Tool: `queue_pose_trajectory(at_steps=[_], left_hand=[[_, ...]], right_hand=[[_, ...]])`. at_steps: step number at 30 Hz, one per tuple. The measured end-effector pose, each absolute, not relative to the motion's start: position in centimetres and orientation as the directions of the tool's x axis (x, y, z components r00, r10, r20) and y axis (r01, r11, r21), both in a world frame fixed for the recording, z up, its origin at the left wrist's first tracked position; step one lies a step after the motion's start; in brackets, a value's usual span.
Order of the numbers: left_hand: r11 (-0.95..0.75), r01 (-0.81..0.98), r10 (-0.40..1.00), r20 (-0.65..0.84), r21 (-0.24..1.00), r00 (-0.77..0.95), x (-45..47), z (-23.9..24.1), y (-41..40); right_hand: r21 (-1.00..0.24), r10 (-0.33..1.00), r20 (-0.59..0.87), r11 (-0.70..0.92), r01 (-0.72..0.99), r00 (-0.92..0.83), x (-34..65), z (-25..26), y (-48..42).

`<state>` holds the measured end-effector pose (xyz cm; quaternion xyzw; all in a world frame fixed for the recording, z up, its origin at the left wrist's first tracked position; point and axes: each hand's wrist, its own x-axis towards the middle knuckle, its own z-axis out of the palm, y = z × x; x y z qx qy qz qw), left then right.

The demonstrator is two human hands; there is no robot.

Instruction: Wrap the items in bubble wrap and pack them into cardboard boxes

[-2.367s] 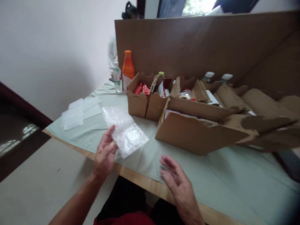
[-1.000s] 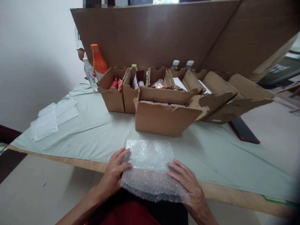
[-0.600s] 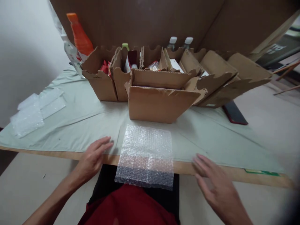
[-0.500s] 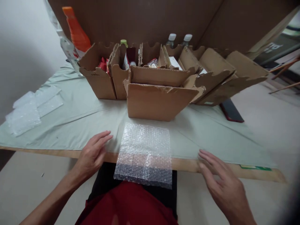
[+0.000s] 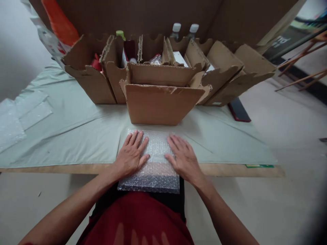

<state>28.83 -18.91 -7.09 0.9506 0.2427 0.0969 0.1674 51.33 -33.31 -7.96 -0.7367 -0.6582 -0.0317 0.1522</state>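
Note:
A clear bubble wrap sheet (image 5: 155, 170) lies in front of me, its near part hanging past the table's front edge over my lap. On its left side my left hand (image 5: 133, 153) rests flat, fingers spread. My right hand (image 5: 182, 154) lies on its right side, also with fingers stretched out, slightly blurred. Just beyond the sheet stands an open cardboard bin (image 5: 158, 103), whose inside is mostly hidden by its front wall.
Behind it runs a row of cardboard bins (image 5: 89, 83) holding packets and small boxes. An orange bottle (image 5: 61, 23) stands at the back left. More bubble wrap pieces (image 5: 12, 119) lie on the left of the cloth-covered table (image 5: 84, 143). A dark flat object (image 5: 239, 109) is at the right.
Both hands have come inward from either side of the bubble wrap and now lie flat on it. The whole view has shifted slightly.

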Motion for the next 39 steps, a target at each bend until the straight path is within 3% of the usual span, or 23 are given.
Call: queue_pose_trajectory(at_steps=[4, 9, 13, 18, 22, 24, 26, 30, 35, 39], left_hand=[[-0.798, 0.408, 0.508, 0.132, 0.443, 0.851, 28.4, -6.3, -18.6], [-0.830, 0.322, 0.474, 0.270, 0.456, 0.838, 23.6, -4.7, -18.2], [-0.871, 0.276, 0.375, 0.187, 0.407, 0.908, 18.5, -3.8, -19.2], [-0.909, 0.239, 0.289, 0.102, 0.340, 0.952, 16.1, -4.4, -20.1], [-0.907, 0.172, 0.255, 0.176, 0.383, 0.951, 17.6, -4.8, -20.1], [-0.865, 0.173, 0.314, 0.238, 0.472, 0.919, 18.9, -4.6, -20.3], [-0.771, 0.239, 0.460, 0.256, 0.591, 0.851, 20.4, -4.2, -20.6], [-0.493, 0.464, 0.745, 0.082, 0.736, 0.662, 23.1, -3.1, -20.5], [-0.453, 0.625, 0.821, 0.023, 0.636, 0.571, 25.0, -3.3, -19.4], [-0.486, 0.726, 0.839, 0.024, 0.486, 0.544, 25.8, -4.2, -19.2]], right_hand=[[-0.168, 0.860, 0.395, -0.279, 0.945, 0.324, 53.3, -7.4, -39.6], [-0.133, 0.869, 0.463, -0.128, 0.983, 0.176, 50.1, -7.0, -45.5], [-0.139, 0.888, 0.446, -0.056, 0.989, 0.113, 47.9, -8.3, -44.8], [-0.249, 0.892, 0.452, 0.103, 0.963, 0.022, 47.4, -7.7, -40.8], [-0.476, 0.867, 0.490, 0.184, 0.860, 0.086, 47.2, -6.2, -39.5], [-0.622, 0.881, 0.423, 0.113, 0.775, 0.211, 47.1, -5.7, -39.3], [-0.723, 0.882, 0.322, -0.005, 0.691, 0.343, 47.1, -5.4, -39.0], [-0.780, 0.836, 0.215, -0.165, 0.604, 0.505, 47.5, -5.4, -37.5], [-0.653, 0.751, 0.281, -0.306, 0.693, 0.597, 48.4, -6.6, -35.6], [-0.505, 0.739, 0.368, -0.350, 0.789, 0.564, 48.5, -7.6, -35.0]])
